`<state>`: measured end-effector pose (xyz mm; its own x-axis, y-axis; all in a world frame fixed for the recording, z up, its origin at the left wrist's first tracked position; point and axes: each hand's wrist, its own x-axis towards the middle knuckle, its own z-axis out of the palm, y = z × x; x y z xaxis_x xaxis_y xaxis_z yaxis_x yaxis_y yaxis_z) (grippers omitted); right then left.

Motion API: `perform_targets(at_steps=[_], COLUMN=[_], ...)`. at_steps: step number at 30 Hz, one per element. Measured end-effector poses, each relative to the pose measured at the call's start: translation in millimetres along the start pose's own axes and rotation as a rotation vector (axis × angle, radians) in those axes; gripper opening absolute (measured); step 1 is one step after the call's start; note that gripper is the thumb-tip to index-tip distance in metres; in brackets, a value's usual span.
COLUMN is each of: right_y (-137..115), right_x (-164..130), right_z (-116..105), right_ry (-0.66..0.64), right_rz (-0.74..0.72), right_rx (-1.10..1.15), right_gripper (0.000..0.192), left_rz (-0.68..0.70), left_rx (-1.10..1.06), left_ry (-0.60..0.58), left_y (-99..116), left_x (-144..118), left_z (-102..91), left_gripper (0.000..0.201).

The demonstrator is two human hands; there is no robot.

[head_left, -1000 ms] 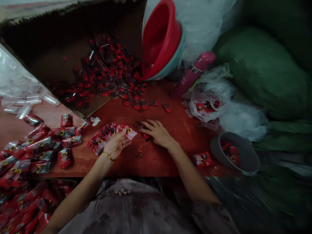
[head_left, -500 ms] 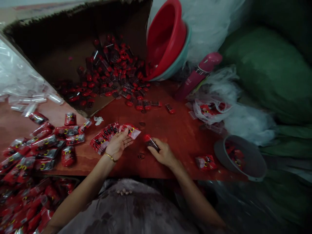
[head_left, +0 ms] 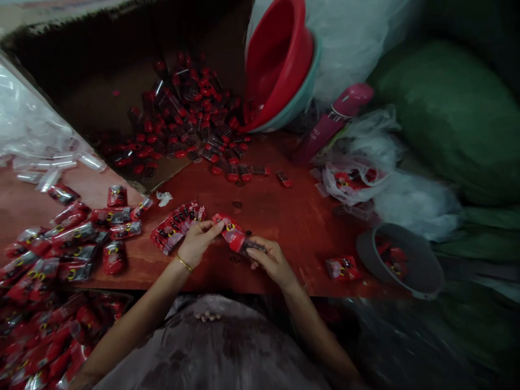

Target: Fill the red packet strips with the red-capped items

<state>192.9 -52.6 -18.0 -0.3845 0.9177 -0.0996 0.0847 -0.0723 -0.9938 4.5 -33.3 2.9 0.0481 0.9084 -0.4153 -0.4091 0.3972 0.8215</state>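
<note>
My left hand (head_left: 196, 242) holds a fanned stack of red printed packets (head_left: 175, 225) and pinches one packet (head_left: 226, 226) at its front. My right hand (head_left: 271, 261) holds a small red-capped item (head_left: 247, 246) with its cap end at the mouth of that packet. Both hands meet just above the red-brown table (head_left: 284, 216) near its front edge. A gold bangle sits on my left wrist.
A pile of loose red-capped items (head_left: 187, 124) spills from a cardboard box (head_left: 81, 103) at the back. Filled packets (head_left: 73, 244) lie at the left. Tilted red and teal basins (head_left: 280, 65), a pink bottle (head_left: 333, 122), a grey bowl (head_left: 400, 265) and plastic bags (head_left: 382, 179) stand at the right.
My right hand picked one red-capped item off the table and brought it back to the left hand. The left hand pulled one packet forward from the stack to meet it.
</note>
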Motion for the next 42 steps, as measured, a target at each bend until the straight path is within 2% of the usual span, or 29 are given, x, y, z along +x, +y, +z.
perform_targets(at_steps=[8, 13, 15, 19, 22, 25, 30, 33, 35, 37, 39, 41, 42], right_y=[2.8, 1.5, -0.3, -2.3, -0.2, 2.2, 3.8, 5.8, 4.8, 0.1, -6.2, -9.0, -7.7], right_x=[1.9, 4.8, 5.9, 9.2, 11.7, 12.5, 19.3, 32.5, 46.7, 66.5, 91.2, 117.2, 128.8], right_z=[12.5, 22.4, 24.4, 29.9, 36.5, 39.7, 41.2, 48.2, 49.4, 38.5, 9.8, -33.9, -57.6], right_ry=[0.056, 0.240, 0.229, 0.128, 0.141, 0.157, 0.212, 0.232, 0.212, 0.159, 0.144, 0.353, 0.501], right_rz=[0.032, -0.011, -0.006, 0.015, 0.041, 0.034, 0.037, 0.043, -0.028, -0.138, -0.224, -0.233, -0.163], right_rx=[0.068, 0.076, 0.061, 0.044, 0.168, 0.264, 0.084, -0.001, -0.133, -0.334, -0.588, -0.887, -1.021], right_gripper=[0.026, 0.026, 0.027, 0.027, 0.028, 0.032, 0.029, 0.037, 0.042, 0.039, 0.032, 0.033, 0.037], left_rz=[-0.008, 0.021, 0.053, 0.067, 0.002, 0.013, -0.023, -0.034, -0.089, -0.157, -0.155, -0.046, 0.048], left_rx=[-0.027, -0.040, -0.051, -0.092, -0.133, -0.168, -0.137, -0.172, -0.201, -0.233, -0.291, -0.367, -0.418], left_ry=[-0.040, 0.040, 0.046, 0.001, -0.003, 0.026, -0.099, -0.079, -0.088, -0.069, 0.049, 0.240, 0.347], left_y=[-2.8, -17.2, -20.8, -18.2, -11.4, -8.9, -23.4, -26.5, -20.1, -6.6, 13.0, 35.7, 46.7], left_x=[-4.8, -6.2, -6.6, -4.3, -0.6, 1.4, 1.2, 1.3, 0.5, -1.9, -5.9, -11.8, -15.3], left_z=[11.4, 16.5, 16.4, 15.6, 15.9, 16.0, 15.0, 10.6, 2.7, -12.1, -36.1, -68.5, -86.1], left_gripper=[0.039, 0.034, 0.034, 0.032, 0.035, 0.037, 0.037, 0.036, 0.033, 0.030, 0.026, 0.021, 0.020])
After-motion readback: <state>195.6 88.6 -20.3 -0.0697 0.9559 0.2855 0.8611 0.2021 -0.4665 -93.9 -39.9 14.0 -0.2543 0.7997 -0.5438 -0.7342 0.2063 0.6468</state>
